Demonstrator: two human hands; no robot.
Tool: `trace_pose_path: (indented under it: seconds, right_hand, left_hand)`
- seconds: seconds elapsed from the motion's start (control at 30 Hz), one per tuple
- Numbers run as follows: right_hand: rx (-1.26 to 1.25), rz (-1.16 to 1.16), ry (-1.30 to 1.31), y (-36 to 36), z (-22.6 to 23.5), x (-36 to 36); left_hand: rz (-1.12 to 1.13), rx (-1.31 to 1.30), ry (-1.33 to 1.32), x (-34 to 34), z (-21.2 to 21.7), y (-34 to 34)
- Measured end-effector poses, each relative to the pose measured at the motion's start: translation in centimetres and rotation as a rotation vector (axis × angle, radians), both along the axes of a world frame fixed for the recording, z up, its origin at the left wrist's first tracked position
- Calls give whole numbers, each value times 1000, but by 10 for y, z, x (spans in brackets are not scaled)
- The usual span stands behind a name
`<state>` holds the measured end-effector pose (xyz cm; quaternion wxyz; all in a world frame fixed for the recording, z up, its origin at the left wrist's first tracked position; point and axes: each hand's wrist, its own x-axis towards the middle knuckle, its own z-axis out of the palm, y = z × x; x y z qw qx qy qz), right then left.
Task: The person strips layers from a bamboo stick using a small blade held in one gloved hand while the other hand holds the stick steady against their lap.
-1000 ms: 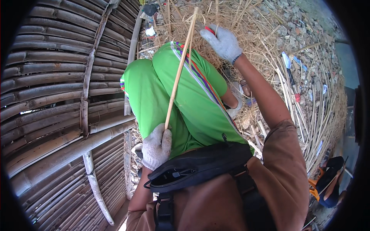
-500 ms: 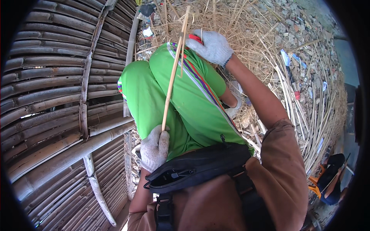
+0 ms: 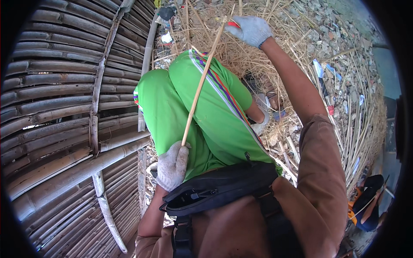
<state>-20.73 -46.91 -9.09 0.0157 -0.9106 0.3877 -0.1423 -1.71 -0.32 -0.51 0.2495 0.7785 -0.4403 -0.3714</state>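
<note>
A long, thin bamboo strip slants up across my bright green trousers. My left hand, in a whitish knitted glove, is closed around its lower end near my lap. Beyond my knees, my gloved right hand grips a red-handled knife just right of the strip's far tip. The glove hides most of the knife, and its blade is hard to make out. A thin sliver stands up beside the tip.
A bamboo slat wall rises close on my left. Straw and shavings cover the stony ground ahead, with a pile of thin bamboo strips to the right. A black waist bag crosses my lap. Another person sits at the far right.
My right hand has moved farther out and to the right with the knife, past the strip's far end. The strip's tip has swung right and lower; my left hand stays nearly still.
</note>
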Motion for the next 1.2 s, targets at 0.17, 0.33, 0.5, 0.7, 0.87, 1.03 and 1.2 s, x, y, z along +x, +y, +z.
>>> trace_pose_path:
  seconds: [0.17,0.33,0.5,0.7,0.87,1.03,1.2]
  right_hand:
    - [27,-40,73,-11,-3,-40]
    - [108,-144,-69,10,-4,-19]
    - [47,-29,104,6,15,-31]
    - [154,-652,22,-114,58,-214]
    - [112,-376,-144,-33,22,-144]
    - [287,-91,2,79,28,-62]
    - [177,70,-50,95,34,-35]
  left_hand:
    - [-65,9,146,13,-6,0]
    - [-139,-19,59,13,-7,-8]
    - [-117,-29,70,12,-3,-1]
    - [-5,-74,300,36,-15,57]
    - [94,-33,410,18,-16,38]
    - [50,56,314,14,-1,33]
    - [32,80,156,0,7,25]
